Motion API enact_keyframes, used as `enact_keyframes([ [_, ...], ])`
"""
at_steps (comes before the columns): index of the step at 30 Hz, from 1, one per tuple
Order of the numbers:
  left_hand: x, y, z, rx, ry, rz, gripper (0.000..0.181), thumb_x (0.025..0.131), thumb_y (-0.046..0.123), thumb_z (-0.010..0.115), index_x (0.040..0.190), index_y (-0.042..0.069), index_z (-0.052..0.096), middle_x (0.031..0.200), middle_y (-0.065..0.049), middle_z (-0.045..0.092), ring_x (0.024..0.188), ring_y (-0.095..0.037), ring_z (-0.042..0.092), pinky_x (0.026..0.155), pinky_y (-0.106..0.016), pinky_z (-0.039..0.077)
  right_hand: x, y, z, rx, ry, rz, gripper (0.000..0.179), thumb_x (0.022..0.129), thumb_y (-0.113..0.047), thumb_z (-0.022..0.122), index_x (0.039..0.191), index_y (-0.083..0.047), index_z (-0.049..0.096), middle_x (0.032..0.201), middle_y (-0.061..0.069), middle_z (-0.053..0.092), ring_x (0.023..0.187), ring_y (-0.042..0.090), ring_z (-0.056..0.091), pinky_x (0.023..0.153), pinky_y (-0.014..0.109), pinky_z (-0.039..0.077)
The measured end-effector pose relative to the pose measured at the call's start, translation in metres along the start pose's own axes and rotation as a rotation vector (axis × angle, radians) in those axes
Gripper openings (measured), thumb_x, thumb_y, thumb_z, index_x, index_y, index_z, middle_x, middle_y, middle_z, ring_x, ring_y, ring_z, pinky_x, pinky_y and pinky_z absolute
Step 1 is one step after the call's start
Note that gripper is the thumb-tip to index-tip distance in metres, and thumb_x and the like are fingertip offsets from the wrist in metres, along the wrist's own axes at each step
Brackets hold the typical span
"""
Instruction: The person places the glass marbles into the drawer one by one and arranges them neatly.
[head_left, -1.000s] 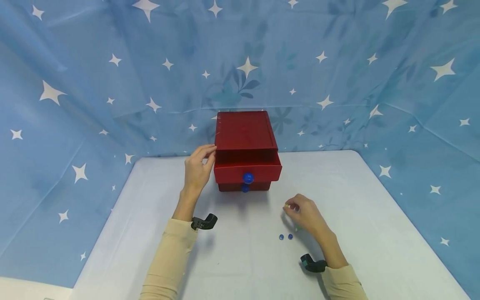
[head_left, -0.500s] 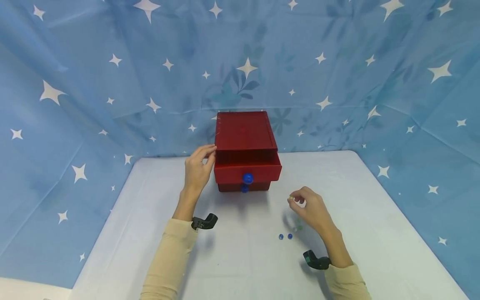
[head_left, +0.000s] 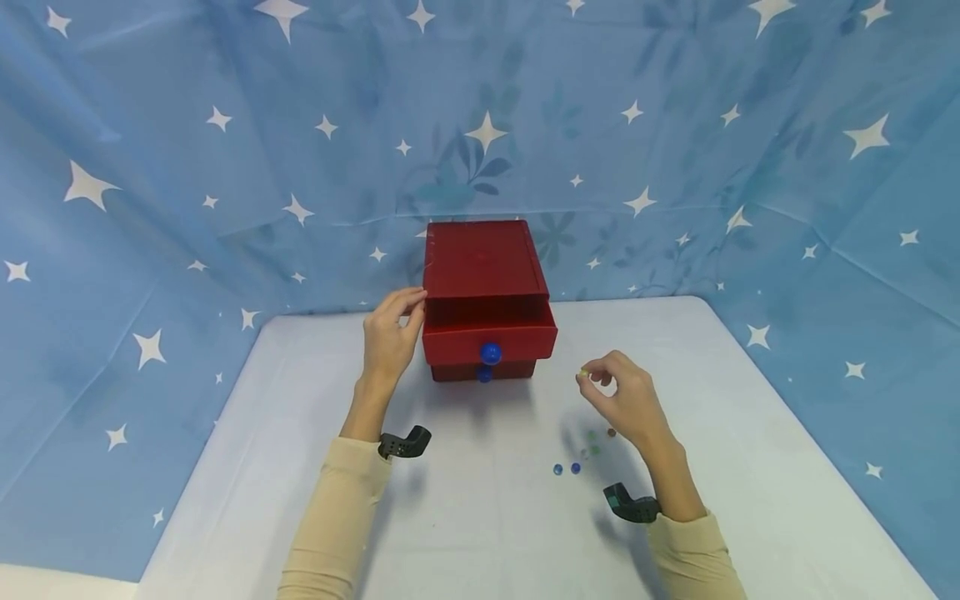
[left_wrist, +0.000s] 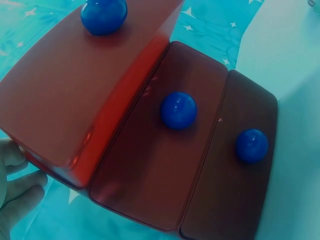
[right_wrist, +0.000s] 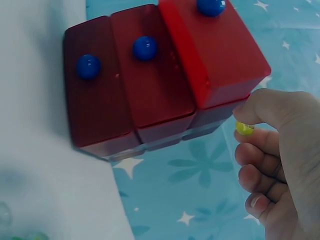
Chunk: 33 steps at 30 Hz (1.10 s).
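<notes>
Marble Transfer: Right-Hand Pinch, Top Drawer Extended

Status. On my head view, the right hand (head_left: 624, 396) holds the yellow marble (right_wrist: 244, 128) above the white tabletop (head_left: 465, 508), to the right of the red three-drawer cabinet (head_left: 483, 258) and apart from it. In the right wrist view, I confirm the marble clamped between thumb and index finger; the other fingers are curled behind. The left hand (head_left: 388, 337) is at the cabinet's left front edge, fingers extended, thumb apart from them. I cannot tell how much force it applies.

The top drawer (head_left: 489, 342) is pulled out; the two lower drawers are shut. Part of the top drawer's interior is in shadow, so I cannot verify its contents. Loose on the tabletop, near the right forearm, lie two blue marbles (head_left: 575, 468), two green marbles (head_left: 595, 449), a clear marble (head_left: 584, 454) and a brown marble (head_left: 611, 432).

Step in hand. I judge this to be transfer: one marble lifted, cabinet braced.

Next move. In my judgement it calls for shifting the pinch left, above the drawer front, clearing the upper blue knob (head_left: 491, 354), before parting the fingertips. Caution: early release could let the marble roll.
</notes>
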<state>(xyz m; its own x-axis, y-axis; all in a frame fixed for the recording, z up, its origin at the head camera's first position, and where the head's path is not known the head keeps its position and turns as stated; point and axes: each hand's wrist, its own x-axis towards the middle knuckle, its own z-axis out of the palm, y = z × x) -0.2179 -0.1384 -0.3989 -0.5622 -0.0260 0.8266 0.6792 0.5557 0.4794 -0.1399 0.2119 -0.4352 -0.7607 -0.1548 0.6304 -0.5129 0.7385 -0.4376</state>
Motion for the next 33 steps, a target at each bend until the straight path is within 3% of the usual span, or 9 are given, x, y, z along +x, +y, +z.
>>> enact_keyframes([
  [5, 0.0, -0.001, 0.001, 0.002, -0.002, -0.004, 0.018, 0.093, 0.002, 0.066, 0.107, -0.001, 0.076, 0.108, -0.014, 0.075, 0.085, -0.027, 0.074, 0.079, -0.036, 0.063, 0.008, -0.001, -0.004, 0.029, 0.05, -0.06, 0.013, 0.081, -0.006, 0.078, 0.092, -0.005, 0.071, 0.08, 0.005, 0.065, 0.073, 0.016, 0.057, 0.067, 0.005, 0.039],
  [11, -0.002, 0.0, -0.001, 0.013, -0.024, -0.015, 0.019, 0.094, 0.003, 0.065, 0.109, -0.001, 0.075, 0.11, -0.014, 0.075, 0.086, -0.026, 0.074, 0.081, -0.036, 0.063, 0.017, -0.003, -0.006, 0.04, 0.078, -0.086, 0.016, 0.08, -0.004, 0.078, 0.092, -0.005, 0.068, 0.08, 0.005, 0.065, 0.073, 0.017, 0.057, 0.068, 0.004, 0.04],
  [18, -0.001, 0.0, 0.001, -0.001, -0.009, -0.024, 0.019, 0.094, 0.003, 0.066, 0.109, -0.001, 0.076, 0.111, -0.014, 0.075, 0.087, -0.026, 0.074, 0.081, -0.036, 0.062, 0.032, -0.009, -0.009, 0.067, 0.121, -0.155, 0.016, 0.079, 0.0, 0.076, 0.092, -0.002, 0.066, 0.08, 0.007, 0.066, 0.072, 0.017, 0.056, 0.065, 0.013, 0.04],
  [25, -0.001, 0.0, 0.001, 0.0, -0.019, -0.034, 0.019, 0.094, 0.004, 0.066, 0.11, 0.001, 0.076, 0.112, -0.013, 0.075, 0.087, -0.026, 0.074, 0.081, -0.035, 0.062, 0.048, -0.019, -0.007, 0.087, 0.161, -0.174, 0.014, 0.081, -0.001, 0.076, 0.092, -0.002, 0.067, 0.079, 0.007, 0.065, 0.071, 0.017, 0.055, 0.061, 0.024, 0.042],
  [33, -0.001, 0.001, 0.0, 0.007, -0.019, -0.033, 0.019, 0.095, 0.004, 0.064, 0.11, 0.001, 0.076, 0.111, -0.013, 0.075, 0.087, -0.026, 0.074, 0.081, -0.035, 0.062, 0.062, -0.027, -0.002, 0.098, 0.162, -0.175, 0.014, 0.083, -0.005, 0.077, 0.094, -0.001, 0.068, 0.08, 0.01, 0.066, 0.072, 0.019, 0.057, 0.062, 0.02, 0.042],
])
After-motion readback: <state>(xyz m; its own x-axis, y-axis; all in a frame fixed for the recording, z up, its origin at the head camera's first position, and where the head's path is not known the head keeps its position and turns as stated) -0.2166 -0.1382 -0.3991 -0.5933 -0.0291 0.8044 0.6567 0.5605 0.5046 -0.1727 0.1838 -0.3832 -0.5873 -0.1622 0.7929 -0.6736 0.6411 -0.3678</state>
